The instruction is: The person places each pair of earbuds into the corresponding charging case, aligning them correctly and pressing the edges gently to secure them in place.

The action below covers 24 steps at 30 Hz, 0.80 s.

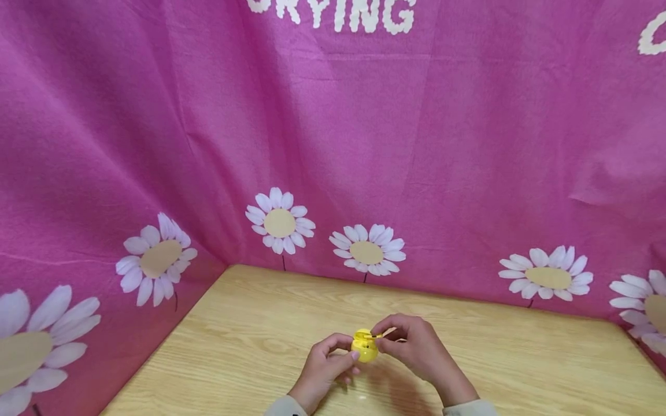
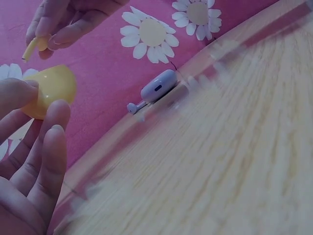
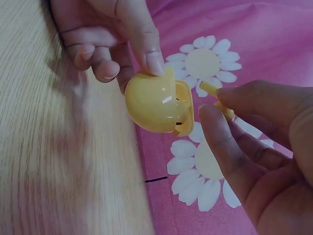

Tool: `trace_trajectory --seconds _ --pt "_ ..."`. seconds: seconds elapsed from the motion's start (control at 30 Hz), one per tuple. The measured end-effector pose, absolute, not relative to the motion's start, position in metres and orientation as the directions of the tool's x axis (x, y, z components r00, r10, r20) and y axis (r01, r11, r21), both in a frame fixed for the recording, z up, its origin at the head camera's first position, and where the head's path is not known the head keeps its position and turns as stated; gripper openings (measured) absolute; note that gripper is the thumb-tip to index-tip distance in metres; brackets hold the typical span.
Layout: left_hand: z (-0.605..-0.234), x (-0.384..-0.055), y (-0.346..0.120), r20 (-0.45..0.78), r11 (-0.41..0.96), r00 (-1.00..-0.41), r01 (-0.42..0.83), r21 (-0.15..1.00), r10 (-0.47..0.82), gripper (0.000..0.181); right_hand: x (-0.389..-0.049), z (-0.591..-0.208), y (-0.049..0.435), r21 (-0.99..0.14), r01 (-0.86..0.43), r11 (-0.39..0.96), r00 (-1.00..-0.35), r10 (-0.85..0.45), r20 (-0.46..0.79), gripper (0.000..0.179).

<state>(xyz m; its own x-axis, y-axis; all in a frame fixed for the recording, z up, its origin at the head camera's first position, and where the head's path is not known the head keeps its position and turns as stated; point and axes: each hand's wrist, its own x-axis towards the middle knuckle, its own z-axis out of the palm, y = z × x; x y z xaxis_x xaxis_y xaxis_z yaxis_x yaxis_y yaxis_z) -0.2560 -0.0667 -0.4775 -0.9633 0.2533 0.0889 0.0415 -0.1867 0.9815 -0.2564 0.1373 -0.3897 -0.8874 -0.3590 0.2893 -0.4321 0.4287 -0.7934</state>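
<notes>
A round, glossy yellow earbud case (image 1: 366,353) with its lid raised is held above the table by my left hand (image 1: 324,368), thumb on the near side and fingers behind. My right hand (image 1: 418,348) pinches a yellow earbud (image 3: 209,88) between thumb and fingertips, its stem sticking out. In the right wrist view the earbud is apart from the case, just beyond the opening. Dark spots show inside the case there; I cannot tell what they are. From the left wrist the case shows only its smooth outside.
The left wrist view shows a pale earbud case (image 2: 159,87) with a pale earbud (image 2: 132,108) beside it, near the table's edge. A light wood table (image 1: 250,335) lies below both hands. Pink cloth (image 1: 333,144) printed with daisies hangs behind and at the left.
</notes>
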Motion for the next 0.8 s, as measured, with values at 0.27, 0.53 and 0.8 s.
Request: trace_trajectory --seconds 0.27,0.53,0.8 --pt "-0.479 -0.256 -0.065 0.105 -0.181 -0.96 0.058 0.982 0.258 0.03 -0.255 -0.391 0.133 -0.689 -0.51 0.514 -0.859 -0.349 0.375 0.011" --pt "-0.478 -0.254 -0.065 0.07 -0.146 -0.964 0.033 0.989 0.258 0.029 -0.252 -0.394 0.129 -0.618 -0.592 0.517 -0.805 -0.421 0.418 0.013" --pt "-0.479 -0.255 -0.066 0.088 -0.145 -0.957 0.049 0.988 0.277 0.029 -0.251 -0.394 0.124 -0.546 -0.636 0.545 -0.771 -0.447 0.453 0.016"
